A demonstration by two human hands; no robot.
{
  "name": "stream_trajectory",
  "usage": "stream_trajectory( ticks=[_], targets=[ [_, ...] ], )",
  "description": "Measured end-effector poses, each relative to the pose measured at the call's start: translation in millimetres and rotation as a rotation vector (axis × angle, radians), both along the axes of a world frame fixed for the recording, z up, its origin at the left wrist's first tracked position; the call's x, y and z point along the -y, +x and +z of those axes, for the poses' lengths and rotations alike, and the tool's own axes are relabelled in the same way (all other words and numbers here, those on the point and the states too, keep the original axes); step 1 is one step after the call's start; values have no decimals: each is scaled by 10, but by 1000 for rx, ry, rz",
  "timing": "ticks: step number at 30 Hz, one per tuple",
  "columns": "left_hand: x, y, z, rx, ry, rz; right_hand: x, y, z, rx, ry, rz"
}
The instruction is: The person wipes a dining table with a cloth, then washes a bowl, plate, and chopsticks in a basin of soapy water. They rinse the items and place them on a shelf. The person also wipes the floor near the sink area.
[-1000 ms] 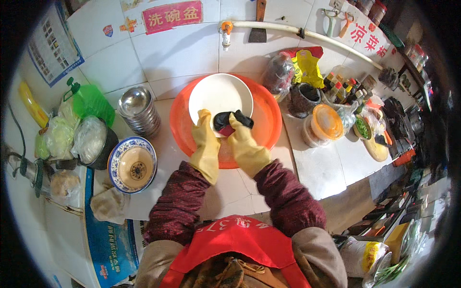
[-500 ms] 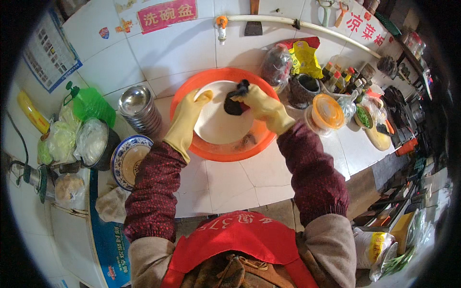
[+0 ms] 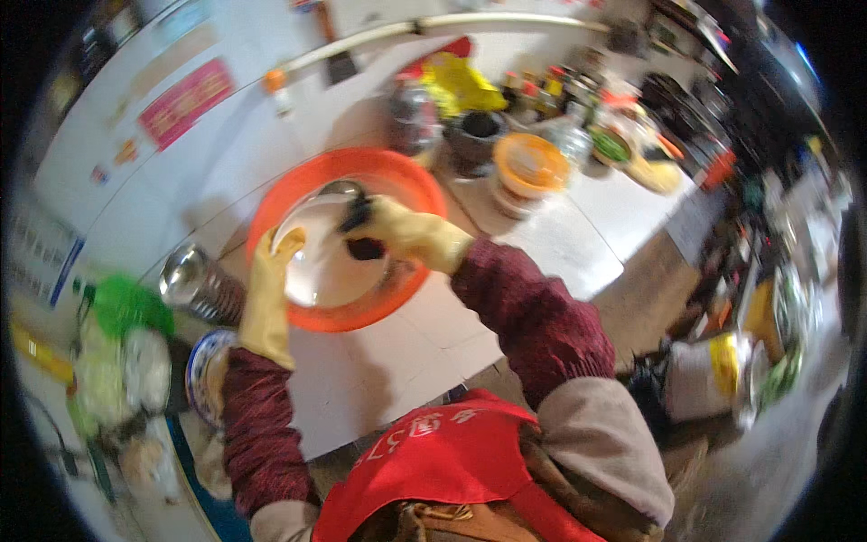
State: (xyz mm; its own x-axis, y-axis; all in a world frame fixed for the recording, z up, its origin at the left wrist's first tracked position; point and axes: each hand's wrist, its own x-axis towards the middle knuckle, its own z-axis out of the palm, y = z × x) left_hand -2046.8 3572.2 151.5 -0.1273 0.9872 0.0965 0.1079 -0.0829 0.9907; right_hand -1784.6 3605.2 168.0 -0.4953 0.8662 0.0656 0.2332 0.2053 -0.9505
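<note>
Yellow-gloved left hand (image 3: 271, 289) is clamping the plate (image 3: 327, 257) rim, tilting it over the orange basin (image 3: 411, 185). Right hand (image 3: 406, 233) is gripping a dark pad (image 3: 358, 221) against the plate, fingers together.

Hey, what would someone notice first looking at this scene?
The big orange basin on the white tiled counter in the middle. Over it, the yellow-gloved left hand holds a white plate's rim, and the right hand presses a dark scrubber on it.
</note>
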Motion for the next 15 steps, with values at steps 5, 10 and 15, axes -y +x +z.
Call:
stream_trajectory(
  ticks=[5, 10, 15],
  targets=[
    [-221, 43, 201, -1035, 155, -119, -128, -461, 119, 117, -136, -40],
    [-34, 68, -73, -342, 106, 254, -223, -252, -357, -332, -145, -66],
    [11, 476, -352, 612, -1, 480, 591, -387, -588, -432, -202, -259]
  ],
)
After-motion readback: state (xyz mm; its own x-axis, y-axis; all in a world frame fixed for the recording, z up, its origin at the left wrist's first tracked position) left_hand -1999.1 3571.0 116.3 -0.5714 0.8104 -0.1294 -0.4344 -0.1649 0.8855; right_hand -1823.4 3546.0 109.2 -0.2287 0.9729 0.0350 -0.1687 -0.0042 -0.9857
